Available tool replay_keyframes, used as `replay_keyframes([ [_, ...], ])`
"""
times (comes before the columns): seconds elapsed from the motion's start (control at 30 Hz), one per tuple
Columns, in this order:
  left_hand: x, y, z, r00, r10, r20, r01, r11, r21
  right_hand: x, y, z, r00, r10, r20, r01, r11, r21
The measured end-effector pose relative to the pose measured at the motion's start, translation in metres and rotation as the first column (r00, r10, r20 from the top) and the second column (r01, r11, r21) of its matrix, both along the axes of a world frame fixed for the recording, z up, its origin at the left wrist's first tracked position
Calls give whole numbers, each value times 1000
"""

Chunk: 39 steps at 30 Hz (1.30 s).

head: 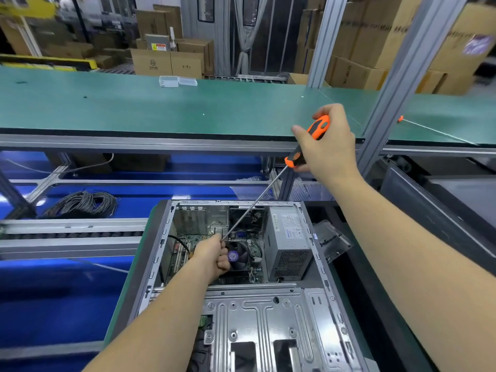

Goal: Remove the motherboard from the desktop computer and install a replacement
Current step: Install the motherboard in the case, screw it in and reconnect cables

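Observation:
An open desktop computer case (316, 259) lies on its side below me. Inside it sits the green motherboard (185, 248) with a black cooling fan (241, 255) and a grey power supply (290, 245). My right hand (330, 146) grips the orange-and-black handle of a long screwdriver (257, 202) high above the case. Its thin shaft slants down into the case. My left hand (214, 257) is closed around the shaft's lower end, next to the fan. The tip is hidden by my fingers.
A green-topped workbench (161, 108) runs across behind the case, carrying a clear plastic box (169, 81). A second orange screwdriver (437, 131) lies at its right. An aluminium post (397, 84) stands right of my hand. Coiled cable (83, 204) lies left; a plastic bag (332, 242) sits right of the case.

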<state>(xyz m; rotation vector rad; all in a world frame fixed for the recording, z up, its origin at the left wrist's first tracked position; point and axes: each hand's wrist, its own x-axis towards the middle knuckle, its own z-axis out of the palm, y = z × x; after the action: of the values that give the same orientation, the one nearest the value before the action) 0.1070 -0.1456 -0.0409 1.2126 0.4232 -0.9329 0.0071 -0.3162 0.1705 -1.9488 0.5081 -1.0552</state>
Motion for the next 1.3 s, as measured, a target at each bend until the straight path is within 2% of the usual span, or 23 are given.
replay_keyframes([
  [0.1,5,11,1,986,54,157,-84,978,192,0,-2,13,999,-23,48,24,1000,-18],
  [0.2,18,25,20,896,-103,432,-92,909,406,11,3,19,998,-2,58,6,998,-64],
  [0.3,30,45,51,744,-105,659,-226,890,397,31,24,1,998,61,14,-59,991,-118],
  [0.4,40,78,66,652,-25,757,-419,821,388,53,53,-29,994,106,-13,-107,984,-143],
  [0.47,41,101,64,618,-71,783,-487,748,452,65,70,-45,992,126,-26,-128,976,-177],
  [0.6,27,123,29,524,-426,738,-455,592,665,81,90,-64,984,170,-59,-179,962,-208],
  [0.77,24,116,15,510,-586,630,-409,479,777,97,97,-77,984,152,-89,-170,950,-261],
  [1.3,26,115,16,503,-560,658,-388,534,751,114,94,-92,979,184,-92,-200,954,-224],
])
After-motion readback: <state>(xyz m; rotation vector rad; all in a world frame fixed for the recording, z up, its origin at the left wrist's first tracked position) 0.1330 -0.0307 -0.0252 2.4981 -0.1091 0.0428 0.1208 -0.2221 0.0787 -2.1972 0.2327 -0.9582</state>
